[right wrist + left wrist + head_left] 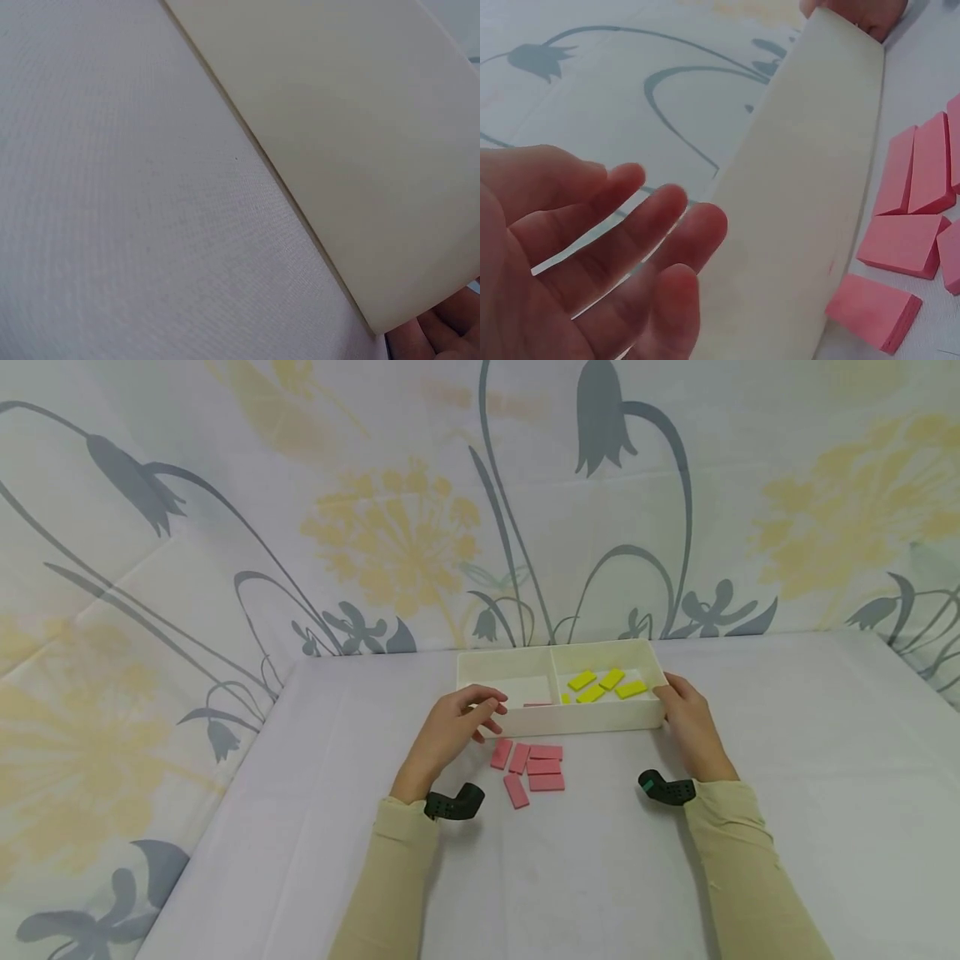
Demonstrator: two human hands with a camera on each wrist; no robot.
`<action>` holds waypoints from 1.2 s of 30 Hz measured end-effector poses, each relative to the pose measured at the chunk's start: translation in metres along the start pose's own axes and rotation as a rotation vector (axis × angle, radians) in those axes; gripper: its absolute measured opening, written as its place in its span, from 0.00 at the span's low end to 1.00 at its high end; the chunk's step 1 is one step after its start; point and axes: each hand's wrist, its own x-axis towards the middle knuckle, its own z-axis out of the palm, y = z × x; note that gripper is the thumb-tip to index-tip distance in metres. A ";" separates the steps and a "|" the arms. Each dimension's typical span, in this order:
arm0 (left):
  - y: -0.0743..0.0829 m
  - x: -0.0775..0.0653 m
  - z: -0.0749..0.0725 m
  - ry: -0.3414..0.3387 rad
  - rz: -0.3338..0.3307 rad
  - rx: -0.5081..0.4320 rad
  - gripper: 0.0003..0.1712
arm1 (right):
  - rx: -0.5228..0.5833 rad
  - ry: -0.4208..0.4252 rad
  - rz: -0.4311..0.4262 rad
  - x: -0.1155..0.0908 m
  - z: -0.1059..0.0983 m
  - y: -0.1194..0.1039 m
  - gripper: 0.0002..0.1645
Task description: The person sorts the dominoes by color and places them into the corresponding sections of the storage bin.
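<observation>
A white two-compartment box [585, 720] stands toward the back of the table. My right hand [692, 727] grips its right end, the thumb at the front corner; only part of that hand [442, 337] shows in the right wrist view. My left hand [453, 727] hovers at the box's front left, fingers loosely bent, and nothing is between them in the left wrist view. Several yellow tiles [632, 689] lie in the right compartment. One pink tile [537, 704] shows in the left compartment, mostly hidden by the front wall. Several pink tiles [546, 782] lie just in front of the box.
A white cloth [585, 877] covers the table. Behind the box and along the left side hangs a flower-patterned cloth [420, 410]. Black bands with small cameras sit on both wrists.
</observation>
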 end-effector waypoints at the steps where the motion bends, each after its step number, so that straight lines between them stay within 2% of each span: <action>1: 0.001 0.000 0.000 -0.012 -0.006 0.000 0.17 | -0.001 0.000 -0.003 0.000 0.000 0.000 0.35; 6: 0.003 -0.001 -0.001 -0.092 -0.053 0.067 0.16 | -0.003 0.004 -0.008 0.001 -0.001 0.001 0.35; 14: 0.003 -0.005 0.001 -0.188 -0.113 0.366 0.16 | -0.013 -0.001 0.009 0.000 -0.001 0.002 0.35; 18: 0.003 -0.006 0.003 -0.208 -0.126 0.460 0.17 | -0.019 0.006 0.006 0.000 -0.001 0.001 0.35; 26: 0.000 -0.007 0.003 -0.202 -0.186 0.526 0.20 | -0.003 0.009 0.010 0.000 0.001 0.001 0.34; 33: -0.001 -0.007 0.004 -0.171 -0.248 0.561 0.17 | -0.004 0.008 0.002 0.001 0.001 0.000 0.35; 36: -0.003 -0.008 0.005 -0.187 -0.266 0.572 0.14 | 0.001 0.008 0.007 0.001 0.001 0.000 0.35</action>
